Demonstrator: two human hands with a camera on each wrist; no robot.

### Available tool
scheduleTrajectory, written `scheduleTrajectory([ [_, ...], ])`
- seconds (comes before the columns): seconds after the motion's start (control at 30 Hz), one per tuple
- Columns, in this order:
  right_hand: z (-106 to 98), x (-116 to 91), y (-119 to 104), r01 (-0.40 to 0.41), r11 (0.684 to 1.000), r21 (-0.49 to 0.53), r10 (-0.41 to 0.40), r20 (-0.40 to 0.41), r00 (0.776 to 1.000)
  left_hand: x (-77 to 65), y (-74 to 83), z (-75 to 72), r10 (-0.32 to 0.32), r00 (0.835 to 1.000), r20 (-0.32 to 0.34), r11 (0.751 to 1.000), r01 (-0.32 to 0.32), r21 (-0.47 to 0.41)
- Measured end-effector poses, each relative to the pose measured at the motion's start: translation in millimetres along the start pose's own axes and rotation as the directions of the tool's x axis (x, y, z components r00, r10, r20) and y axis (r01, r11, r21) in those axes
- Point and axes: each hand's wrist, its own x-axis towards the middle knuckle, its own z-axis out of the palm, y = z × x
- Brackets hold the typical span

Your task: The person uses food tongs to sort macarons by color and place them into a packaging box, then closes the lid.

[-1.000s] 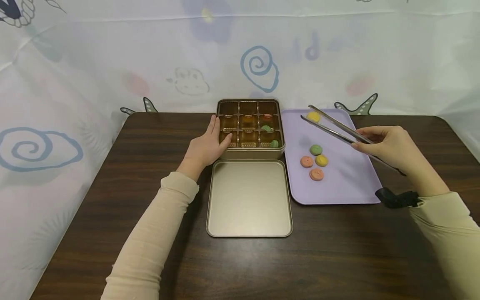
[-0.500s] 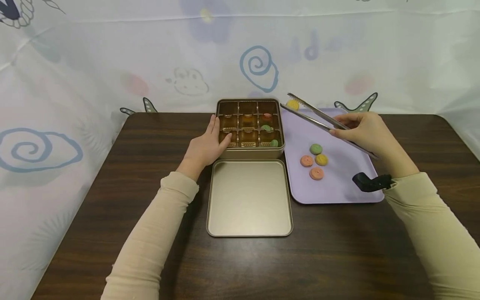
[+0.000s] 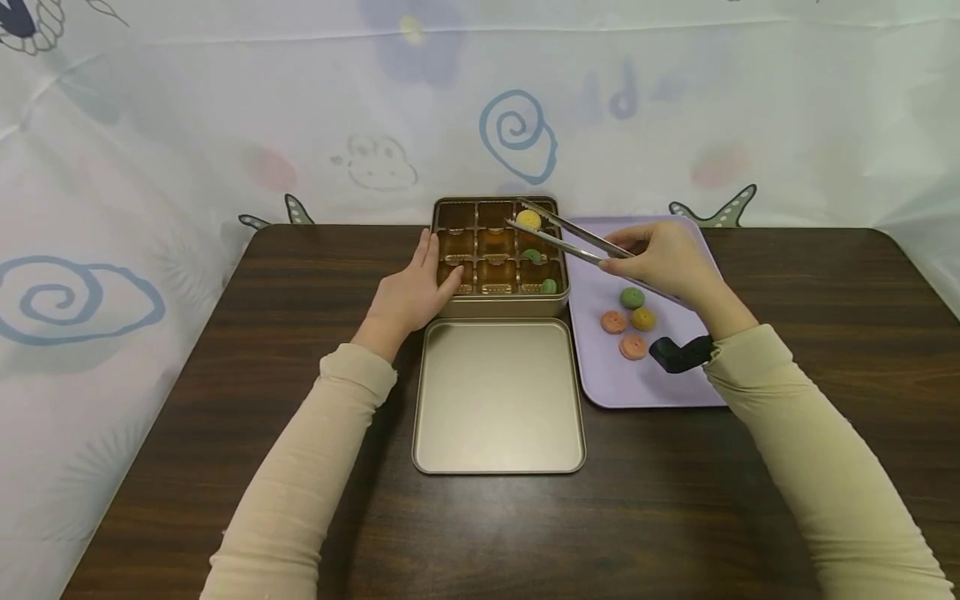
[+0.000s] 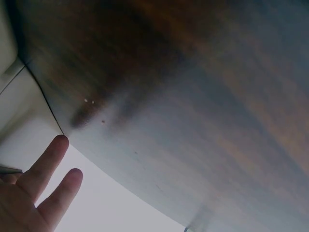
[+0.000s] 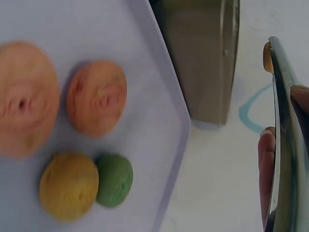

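Observation:
My right hand point(image 3: 660, 260) grips metal tongs point(image 3: 581, 242) whose tips pinch a yellow macaron point(image 3: 528, 219) over the back right compartment of a gold tin point(image 3: 501, 309). A clear divided insert lines the tin. Two green macarons point(image 3: 549, 287) sit in its right column, in the middle and front compartments. My left hand point(image 3: 411, 292) rests along the tin's left side with fingers straight and the thumb over the rim. In the right wrist view the tongs point(image 5: 285, 121) rise at the right edge with the yellow macaron point(image 5: 268, 58) at their tip.
On a lilac tray point(image 3: 675, 387) to the right lie two pink macarons point(image 3: 633, 347), a green macaron point(image 3: 632, 298) and a yellow macaron point(image 3: 642, 319). The tin's gold lid point(image 3: 498, 400) lies in front of the tin on the dark wooden table point(image 3: 300, 250). A printed cloth point(image 3: 420, 108) hangs behind.
The right hand has carried the tongs and yellow macaron leftward from above the tray to over the tin's back right compartment. The left hand has stayed on the tin.

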Motion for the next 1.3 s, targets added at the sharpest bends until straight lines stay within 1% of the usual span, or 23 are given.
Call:
scheduleTrajectory([
  [0.07, 5, 3, -4, -0.003, 1.000, -0.006, 0.003, 0.014, 1.000, 0.2, 0.0, -0.2, 0.001, 1.000, 0.001, 1.000, -0.001, 0.000],
  [0.17, 12, 8, -9, -0.003, 1.000, 0.013, 0.003, 0.041, 0.999, 0.6, -0.1, -0.1, 0.001, 1.000, 0.001, 1.000, -0.001, -0.005],
  [0.4, 24, 12, -13, 0.012, 1.000, 0.002, -0.012, 0.053, 0.999, 1.3, 0.3, 0.3, 0.001, 1.000, -0.002, 1.000, -0.001, -0.007],
  [0.73, 25, 9, -11, -0.007, 0.999, 0.035, 0.005, 0.054, 0.999, -0.1, 0.9, -1.1, -0.003, 1.000, 0.014, 1.000, 0.003, -0.007],
  [0.83, 24, 6, -10, -0.002, 1.000, 0.028, 0.001, 0.031, 1.000, -0.2, 1.1, -0.7, -0.006, 1.000, 0.016, 1.000, 0.006, -0.011],
  [0.9, 22, 2, -9, 0.023, 1.000, 0.010, -0.023, -0.005, 1.000, -0.3, 1.2, -0.5, -0.006, 1.000, 0.015, 1.000, 0.006, -0.012],
  [0.97, 19, -2, -7, 0.065, 0.998, -0.022, -0.066, -0.059, 0.996, -0.2, 1.3, -0.2, -0.006, 1.000, 0.012, 1.000, 0.007, -0.012],
  [1.03, 17, -6, -5, 0.131, 0.989, -0.061, -0.137, -0.111, 0.984, -0.2, 1.1, 0.0, -0.005, 1.000, 0.006, 1.000, 0.006, -0.013],
  [1.1, 15, -10, -2, 0.199, 0.976, -0.090, -0.210, -0.148, 0.966, -0.5, 0.8, 0.1, -0.005, 1.000, 0.002, 1.000, 0.005, -0.012],
  [1.17, 12, -14, 1, 0.254, 0.961, -0.112, -0.270, -0.167, 0.948, -0.6, 0.7, 0.3, -0.003, 1.000, -0.002, 1.000, 0.003, -0.013],
  [1.2, 10, -16, 3, 0.274, 0.955, -0.114, -0.290, -0.164, 0.943, -0.6, 0.7, 0.4, -0.003, 1.000, -0.003, 1.000, 0.003, -0.013],
  [1.3, 3, -23, 9, 0.267, 0.956, -0.122, -0.284, -0.153, 0.947, -0.5, 0.8, 0.8, -0.002, 1.000, -0.003, 1.000, 0.002, -0.009],
])
